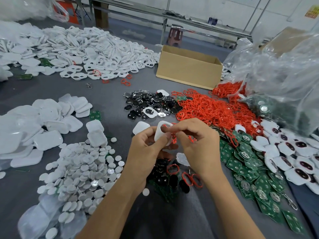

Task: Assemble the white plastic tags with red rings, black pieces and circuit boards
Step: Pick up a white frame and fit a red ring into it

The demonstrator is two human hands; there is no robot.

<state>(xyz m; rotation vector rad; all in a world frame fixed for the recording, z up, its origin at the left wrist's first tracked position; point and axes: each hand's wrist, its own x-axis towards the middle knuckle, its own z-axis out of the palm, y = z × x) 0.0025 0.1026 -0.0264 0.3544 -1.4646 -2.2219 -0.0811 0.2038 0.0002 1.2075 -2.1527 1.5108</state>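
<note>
From the head camera we note the left hand [146, 145] gripping a white rounded plastic tag [158, 135] mid-table, the right hand [195, 140] pinching a thin red ring [174, 138] against its edge. Bare grey table [107, 94] lies beyond; heaped red rings [212, 109] and green circuit boards [241, 161] crowd the right.

White tag [159, 133], red rings [212, 109], green boards [245, 163]

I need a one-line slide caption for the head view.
Left hand holds a white tag; right hand pinches a red ring against it.
</note>
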